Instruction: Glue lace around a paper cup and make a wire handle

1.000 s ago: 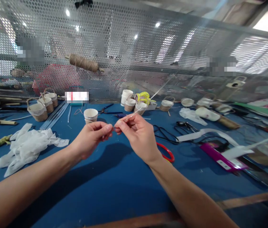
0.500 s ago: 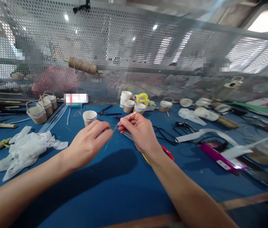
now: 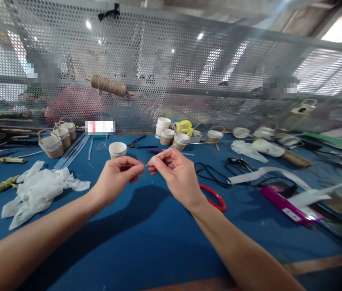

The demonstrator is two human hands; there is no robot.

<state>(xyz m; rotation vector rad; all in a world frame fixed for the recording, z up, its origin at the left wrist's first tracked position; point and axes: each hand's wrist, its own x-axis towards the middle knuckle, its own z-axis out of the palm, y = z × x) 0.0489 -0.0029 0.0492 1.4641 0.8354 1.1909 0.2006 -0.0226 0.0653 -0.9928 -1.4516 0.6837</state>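
My left hand (image 3: pixel 118 178) and my right hand (image 3: pixel 175 176) meet above the blue table (image 3: pixel 146 242), fingertips almost touching. Both pinch a thin pale strand (image 3: pixel 171 147) that runs up and to the right from my right fingertips toward the small cups. My left thumb and forefinger are pressed together on its near end. A small white paper cup (image 3: pixel 117 149) stands just behind my left hand. Red-handled scissors (image 3: pixel 215 198) lie under my right wrist.
Crumpled white cloth (image 3: pixel 40 190) lies at the left. Twine-wrapped little baskets (image 3: pixel 52 145) stand at the far left, more cups (image 3: pixel 166 135) and a yellow item at the back. Black scissors (image 3: pixel 240 161), white tape (image 3: pixel 267 171) and a magenta tool (image 3: pixel 288 202) lie right. A perforated metal screen (image 3: pixel 171 72) with a twine spool (image 3: pixel 108 85) closes the back; people sit behind it.
Half a second ago my left hand was loose and apart from the strand; it has come back up and pinched the end beside my right fingertips, as it did a second ago.
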